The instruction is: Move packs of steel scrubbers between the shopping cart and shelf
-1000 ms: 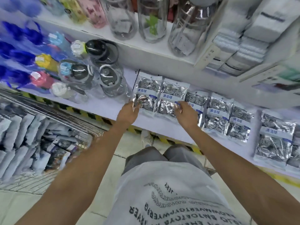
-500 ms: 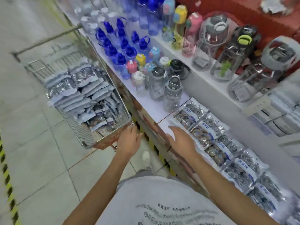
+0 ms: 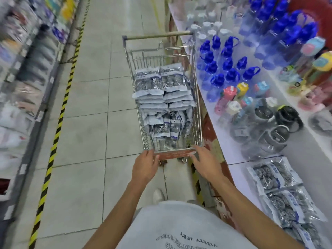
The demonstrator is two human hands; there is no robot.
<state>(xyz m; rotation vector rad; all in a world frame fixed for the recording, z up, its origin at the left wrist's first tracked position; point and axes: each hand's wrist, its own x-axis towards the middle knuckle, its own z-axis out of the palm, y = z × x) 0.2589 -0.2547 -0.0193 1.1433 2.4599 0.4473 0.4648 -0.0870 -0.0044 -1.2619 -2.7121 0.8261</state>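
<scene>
Both hands reached the cart [image 3: 196, 112]: the left hand [image 3: 145, 166] seemingly curled on its near rim, the right hand [image 3: 204, 161] open, fingers spread. Scrubber packs [image 3: 161, 97] filled it.

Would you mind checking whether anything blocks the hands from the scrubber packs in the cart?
Only the cart's near rim: the left hand and right hand are at it, and the scrubber packs lie beyond in the open-topped basket, nothing visible covering them.
</scene>
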